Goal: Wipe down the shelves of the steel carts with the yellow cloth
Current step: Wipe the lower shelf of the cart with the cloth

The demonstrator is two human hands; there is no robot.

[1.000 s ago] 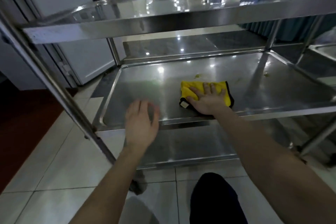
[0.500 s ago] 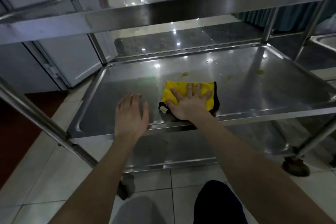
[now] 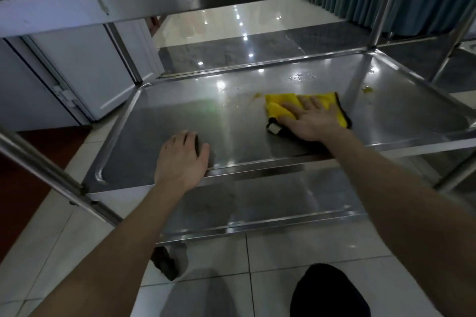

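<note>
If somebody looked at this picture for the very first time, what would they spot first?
The bright yellow cloth jumps out, lying on the shiny steel middle shelf with the right hand pressed flat on it. Next come the small yellowish spots on the shelf near the cloth, and the left hand resting at the shelf's near edge.

The steel cart's middle shelf (image 3: pixel 159 121) carries a yellow cloth (image 3: pixel 279 105) lying flat toward 3 o'clock. A yellow smear (image 3: pixel 367 89) sits at 2 o'clock and water drops (image 3: pixel 301 76) at 1 o'clock.
</note>
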